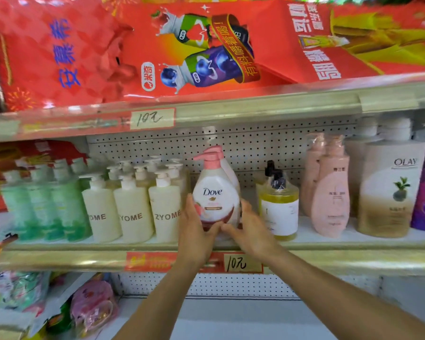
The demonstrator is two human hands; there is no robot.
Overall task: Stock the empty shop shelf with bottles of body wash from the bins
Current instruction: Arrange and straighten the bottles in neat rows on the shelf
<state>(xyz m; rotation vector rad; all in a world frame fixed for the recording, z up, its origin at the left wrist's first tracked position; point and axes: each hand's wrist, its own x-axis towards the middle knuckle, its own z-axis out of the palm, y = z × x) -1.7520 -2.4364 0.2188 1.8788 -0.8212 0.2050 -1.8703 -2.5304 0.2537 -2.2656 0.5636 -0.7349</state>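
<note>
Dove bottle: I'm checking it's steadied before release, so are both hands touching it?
Touching. The head view shows the left hand and right hand wrapped around the base of the Dove bottle.

left hand point(196, 227) raised, fingers curled, thumb forward | right hand point(249, 229) just beside it, thumb touching left thumb | both forearms extended upward
</note>
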